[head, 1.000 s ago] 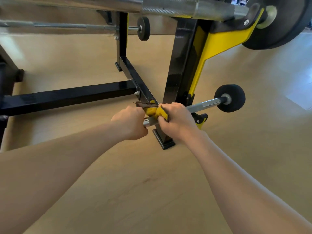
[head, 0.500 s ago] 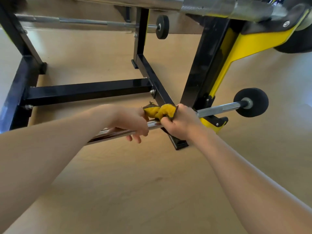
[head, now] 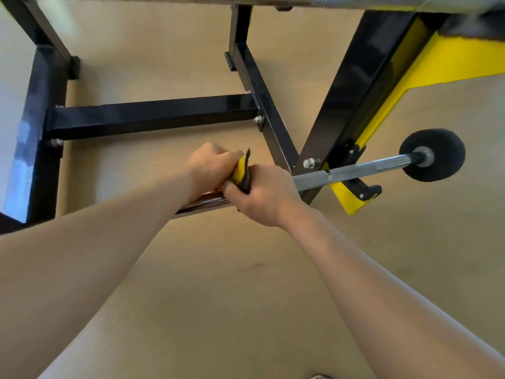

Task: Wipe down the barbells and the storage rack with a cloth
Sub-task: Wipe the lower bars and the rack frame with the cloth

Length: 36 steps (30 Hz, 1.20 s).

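A low barbell (head: pixel 355 169) with a chrome shaft and a small black end weight (head: pixel 433 154) lies across the yellow cradle (head: pixel 352 199) at the foot of the black storage rack (head: pixel 153 116). A yellow cloth (head: pixel 240 170) with a dark edge is bunched on the shaft, left of the rack's slanted upright (head: pixel 355 86). My right hand (head: pixel 262 192) grips the cloth around the bar. My left hand (head: pixel 210 165) is curled against the cloth's upper end and holds it. The bar's left part runs hidden under my left forearm.
A second barbell's knurled shaft (head: pixel 355 0) crosses the top edge, above a yellow bracket (head: pixel 451 61). The rack's black left frame (head: pixel 41 132) and rear post (head: pixel 240 31) stand on a tan floor (head: pixel 246 283). Bolts (head: pixel 310 162) stick out at the joints.
Both hands and the cloth have slid left along the bar, away from the upright. My left hand has left the bare shaft and closed on the cloth. The view has swung left and down.
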### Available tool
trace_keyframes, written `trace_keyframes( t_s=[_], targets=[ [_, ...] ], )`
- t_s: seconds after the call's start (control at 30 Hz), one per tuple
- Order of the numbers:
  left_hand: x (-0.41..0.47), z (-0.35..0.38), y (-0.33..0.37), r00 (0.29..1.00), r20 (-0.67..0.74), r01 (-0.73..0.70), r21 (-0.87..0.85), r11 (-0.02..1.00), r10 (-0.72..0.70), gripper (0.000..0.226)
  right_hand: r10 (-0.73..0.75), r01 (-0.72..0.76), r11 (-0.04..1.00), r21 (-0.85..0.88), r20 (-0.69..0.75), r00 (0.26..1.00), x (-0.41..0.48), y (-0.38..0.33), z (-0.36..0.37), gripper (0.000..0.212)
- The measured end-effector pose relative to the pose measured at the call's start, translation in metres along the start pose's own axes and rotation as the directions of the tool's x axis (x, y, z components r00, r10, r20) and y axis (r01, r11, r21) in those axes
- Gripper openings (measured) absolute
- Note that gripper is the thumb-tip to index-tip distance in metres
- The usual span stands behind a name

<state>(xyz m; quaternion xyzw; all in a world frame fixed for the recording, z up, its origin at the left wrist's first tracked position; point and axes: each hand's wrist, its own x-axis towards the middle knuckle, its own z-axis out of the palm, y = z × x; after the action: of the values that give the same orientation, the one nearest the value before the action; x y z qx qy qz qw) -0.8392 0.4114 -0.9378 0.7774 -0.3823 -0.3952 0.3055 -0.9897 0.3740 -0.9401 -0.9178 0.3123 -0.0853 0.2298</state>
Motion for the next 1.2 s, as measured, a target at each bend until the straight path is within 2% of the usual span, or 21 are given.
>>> trace_keyframes(
  t_s=[0.1,0.13,0.2,0.27,0.33,0.37,0.4,0.47,0.57,0.7,0.77,0.9,1.03,1.1,1.2],
  targets=[
    [-0.024,0.001,0.022,0.999,-0.037,0.011,0.064,0.998,-0.008,0.04,0.168,-0.208,0.946,0.248,0.171,0.971,-0.001,-0.003,-0.019,0.039],
    [-0.032,0.001,0.028,0.999,-0.041,0.021,0.037,0.999,-0.019,0.04,0.238,-0.316,0.88,0.354,0.247,0.939,-0.001,-0.005,-0.028,0.037],
    [-0.052,-0.002,0.039,0.999,-0.028,0.02,-0.038,0.999,-0.022,0.038,0.341,-0.513,0.685,0.517,0.395,0.853,-0.002,-0.009,-0.048,0.031],
    [-0.071,-0.01,0.056,1.0,0.017,0.02,-0.07,0.997,-0.019,0.036,0.386,-0.616,0.51,0.601,0.48,0.788,-0.006,-0.018,-0.074,0.028],
    [-0.09,-0.02,0.083,0.989,0.132,0.075,-0.115,0.99,-0.06,0.035,0.449,-0.692,0.38,0.613,0.532,0.718,-0.014,-0.029,-0.098,0.042],
    [-0.1,-0.023,0.096,0.973,0.215,0.115,-0.115,0.987,-0.088,0.035,0.491,-0.729,0.347,0.59,0.548,0.677,-0.022,-0.036,-0.109,0.05],
    [-0.109,-0.027,0.11,0.95,0.29,0.144,-0.085,0.986,-0.113,0.034,0.533,-0.75,0.327,0.574,0.543,0.649,-0.031,-0.042,-0.119,0.052],
    [-0.128,-0.033,0.132,0.908,0.385,0.16,0.044,0.986,-0.164,0.028,0.613,-0.777,0.307,0.55,0.51,0.603,-0.054,-0.059,-0.143,0.04],
    [-0.158,-0.045,0.169,0.88,0.419,0.155,0.193,0.969,-0.224,0.015,0.701,-0.799,0.331,0.502,0.436,0.564,-0.086,-0.082,-0.191,0.032],
    [-0.204,-0.083,0.236,0.836,0.504,0.09,0.263,0.961,-0.216,0.034,0.745,-0.779,0.339,0.527,0.355,0.565,-0.124,-0.116,-0.271,0.013],
    [-0.226,-0.11,0.278,0.831,0.509,0.106,0.255,0.961,-0.226,0.037,0.711,-0.741,0.348,0.574,0.354,0.608,-0.137,-0.137,-0.318,0.01],
    [-0.267,-0.164,0.369,0.898,0.394,0.121,0.208,0.971,-0.196,0.044,0.681,-0.659,0.385,0.647,0.283,0.676,-0.148,-0.185,-0.421,0.013],
    [-0.303,-0.21,0.453,0.948,0.301,0.07,0.129,0.989,-0.106,0.03,0.645,-0.598,0.379,0.706,0.262,0.718,-0.156,-0.229,-0.512,0.024],
    [-0.319,-0.231,0.49,0.954,0.298,0.009,0.087,0.996,-0.034,0.025,0.62,-0.586,0.449,0.675,0.236,0.748,-0.161,-0.242,-0.554,0.029],
    [-0.342,-0.254,0.536,0.967,0.25,-0.073,0.059,0.996,0.056,0.018,0.57,-0.581,0.632,0.513,0.201,0.797,-0.169,-0.255,-0.614,0.046]
  ],
)
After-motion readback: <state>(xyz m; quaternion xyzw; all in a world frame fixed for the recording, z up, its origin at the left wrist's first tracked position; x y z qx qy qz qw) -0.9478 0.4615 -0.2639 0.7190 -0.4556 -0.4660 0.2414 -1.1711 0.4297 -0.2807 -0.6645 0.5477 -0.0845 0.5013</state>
